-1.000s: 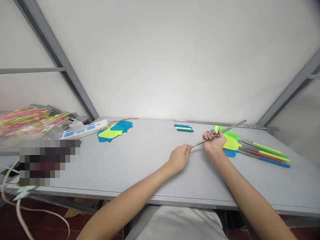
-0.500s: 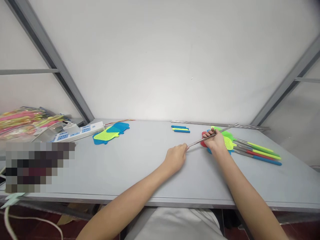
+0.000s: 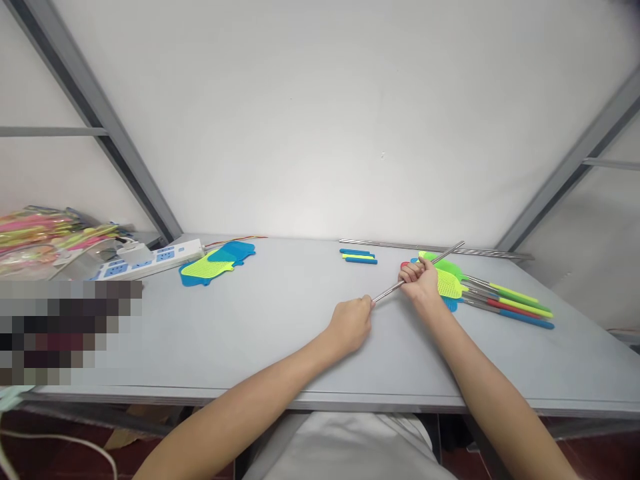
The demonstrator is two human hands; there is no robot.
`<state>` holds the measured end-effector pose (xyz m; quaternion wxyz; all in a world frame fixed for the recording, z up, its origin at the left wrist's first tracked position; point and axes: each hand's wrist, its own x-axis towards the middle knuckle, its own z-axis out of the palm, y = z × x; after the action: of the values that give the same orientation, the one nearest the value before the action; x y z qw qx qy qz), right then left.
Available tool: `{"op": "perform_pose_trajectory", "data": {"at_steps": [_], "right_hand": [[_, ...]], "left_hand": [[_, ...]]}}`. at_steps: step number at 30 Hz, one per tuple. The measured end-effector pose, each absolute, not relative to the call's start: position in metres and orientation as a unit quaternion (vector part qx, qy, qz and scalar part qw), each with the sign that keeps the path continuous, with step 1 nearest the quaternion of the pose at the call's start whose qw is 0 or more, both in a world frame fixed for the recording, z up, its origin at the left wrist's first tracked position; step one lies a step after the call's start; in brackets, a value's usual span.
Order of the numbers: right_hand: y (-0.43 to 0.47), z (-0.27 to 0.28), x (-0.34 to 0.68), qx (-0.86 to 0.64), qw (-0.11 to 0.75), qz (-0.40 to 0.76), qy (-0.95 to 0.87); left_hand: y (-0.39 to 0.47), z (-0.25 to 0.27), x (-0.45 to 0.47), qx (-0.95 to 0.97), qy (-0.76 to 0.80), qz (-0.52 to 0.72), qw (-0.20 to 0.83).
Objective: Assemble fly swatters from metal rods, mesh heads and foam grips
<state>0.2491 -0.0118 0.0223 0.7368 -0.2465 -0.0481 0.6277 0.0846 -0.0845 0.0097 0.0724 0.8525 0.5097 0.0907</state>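
Note:
A thin metal rod slants up to the right between my hands, held above the table. My left hand is closed around its lower end. Further up, my right hand has its fingers wrapped round the same rod, whose tip sticks out beyond. Behind and beside my right hand lie several fly swatters, a yellow swatter head on top, with metal shafts and coloured grips pointing right. My right hand partly hides a red swatter head.
Loose blue and yellow swatter heads lie on the left of the table. Blue and yellow handle tubes and long metal rods lie near the back wall. A power strip and bagged coloured items are at far left.
My right hand's fingers have closed around the rod, where they were more open before, and the hand sits slightly nearer my left hand. The view has shifted slightly.

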Motion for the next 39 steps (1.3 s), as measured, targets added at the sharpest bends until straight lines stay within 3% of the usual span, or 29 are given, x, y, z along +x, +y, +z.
{"op": "perform_pose_trajectory", "data": {"at_steps": [39], "right_hand": [[-0.021,0.005,0.221,-0.173,0.738,0.648,-0.078]], "left_hand": [[-0.074,0.002,0.080,0.815,0.560,0.114,0.097]]}}
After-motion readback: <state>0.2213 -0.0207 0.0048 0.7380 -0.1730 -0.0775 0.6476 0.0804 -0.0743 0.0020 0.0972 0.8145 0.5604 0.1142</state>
